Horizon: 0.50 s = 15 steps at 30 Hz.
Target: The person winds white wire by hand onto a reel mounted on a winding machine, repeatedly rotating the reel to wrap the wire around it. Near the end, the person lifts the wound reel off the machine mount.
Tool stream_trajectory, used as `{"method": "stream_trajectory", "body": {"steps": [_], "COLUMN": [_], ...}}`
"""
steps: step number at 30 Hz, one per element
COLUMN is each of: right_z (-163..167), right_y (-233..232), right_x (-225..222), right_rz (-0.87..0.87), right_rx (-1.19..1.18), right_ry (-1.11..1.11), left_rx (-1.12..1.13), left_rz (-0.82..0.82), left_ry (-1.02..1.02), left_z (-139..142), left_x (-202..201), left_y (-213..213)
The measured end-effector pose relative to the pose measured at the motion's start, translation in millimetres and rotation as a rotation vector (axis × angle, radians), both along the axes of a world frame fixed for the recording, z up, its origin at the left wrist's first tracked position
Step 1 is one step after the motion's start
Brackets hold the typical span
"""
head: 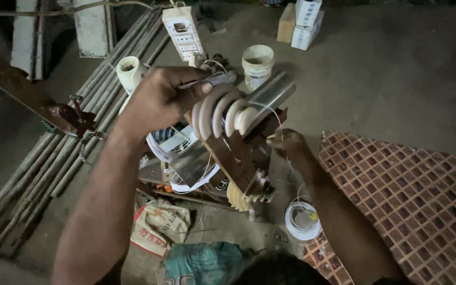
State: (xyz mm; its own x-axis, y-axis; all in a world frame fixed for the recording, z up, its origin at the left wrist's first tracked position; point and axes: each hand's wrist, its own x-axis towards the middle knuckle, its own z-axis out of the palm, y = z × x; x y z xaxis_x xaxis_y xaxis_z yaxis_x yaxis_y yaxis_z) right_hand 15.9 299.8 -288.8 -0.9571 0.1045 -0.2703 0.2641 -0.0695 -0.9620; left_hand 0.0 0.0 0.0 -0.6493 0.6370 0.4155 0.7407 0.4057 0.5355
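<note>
Left hand (159, 97) clamps the top of the stepped winding former (222, 113), fingers pressed around it. Right hand (286, 143), just below, pinches the white wire (276, 119). Best kept taut, I'd say, feeding evenly from the coil (302, 221) beneath.

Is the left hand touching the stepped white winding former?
Touching. The head view shows the left hand gripped over the top of the white winding former, fingers pressed against its first ridge.

The right hand (286, 143) fingertips hide behind the brown frame (241, 158).
</note>
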Motion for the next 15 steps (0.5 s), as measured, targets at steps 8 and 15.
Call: {"method": "stream_trajectory", "body": {"steps": [8, 15], "right_z": [15, 79], "right_y": [-15, -26], "right_x": [-24, -64], "right_rz": [0.266, 0.285], "right_rx": [-0.075, 0.288], "right_ry": [0.44, 0.815], "left_rx": [0.044, 0.103], "left_rz": [-0.11, -0.037], "left_ry": [0.024, 0.167], "left_z": [-4, -17], "left_x": [-23, -18], "left_y": [-7, -7]}}
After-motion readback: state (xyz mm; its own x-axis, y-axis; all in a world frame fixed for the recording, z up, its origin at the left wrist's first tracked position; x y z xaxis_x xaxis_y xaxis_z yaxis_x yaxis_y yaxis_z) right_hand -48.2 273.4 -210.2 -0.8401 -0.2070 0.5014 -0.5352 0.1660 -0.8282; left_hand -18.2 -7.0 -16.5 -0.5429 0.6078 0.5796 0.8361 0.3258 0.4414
